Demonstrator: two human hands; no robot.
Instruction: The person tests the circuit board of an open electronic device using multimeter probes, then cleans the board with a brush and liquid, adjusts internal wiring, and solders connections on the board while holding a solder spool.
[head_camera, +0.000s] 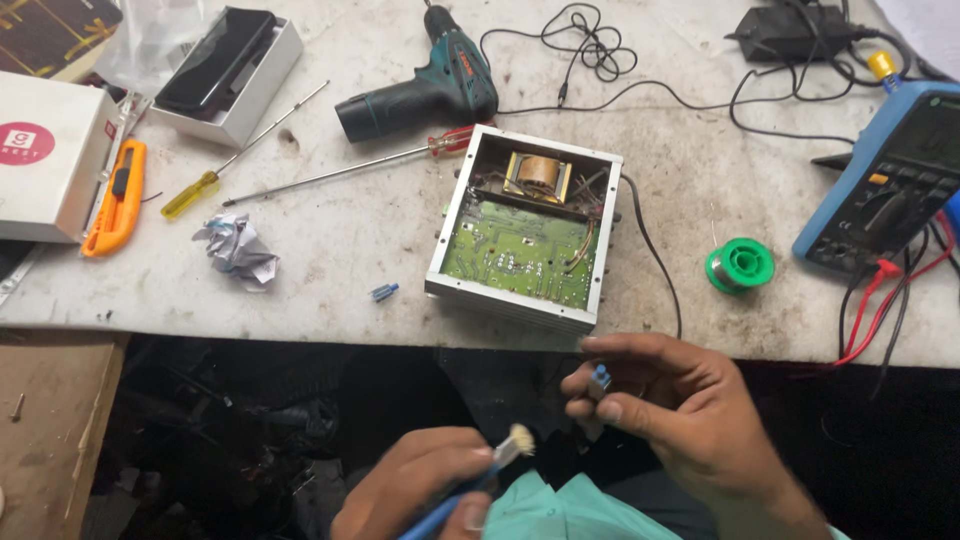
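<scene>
Right now I hold a small blue component (600, 378) pinched between the thumb and fingertips of my right hand (668, 400), raised below the near edge of the workbench (330, 240). It is a tiny blocky piece, blue with a pale top, mostly hidden by my fingers, so I cannot tell its finer detail. My left hand (415, 490) is closed around the blue handle of a small brush (500, 455), whose pale, worn bristles point up toward the component without quite touching it. Both hands hover over my lap, clear of the bench. On the bench just above my right hand sits an open metal chassis (525, 230) with a green circuit board and a copper-wound transformer inside, a black cable trailing from its right side. A second small blue piece (384, 292) lies on the bench left of the chassis, near a crumpled paper wad (237, 250). Farther back lie a long red-handled screwdriver (350, 172), a yellow-handled screwdriver (235, 158), an orange utility knife (115, 197) and a dark green cordless drill (425, 85). A green solder spool (740, 266) and a blue multimeter (885, 190) sit to the right.
</scene>
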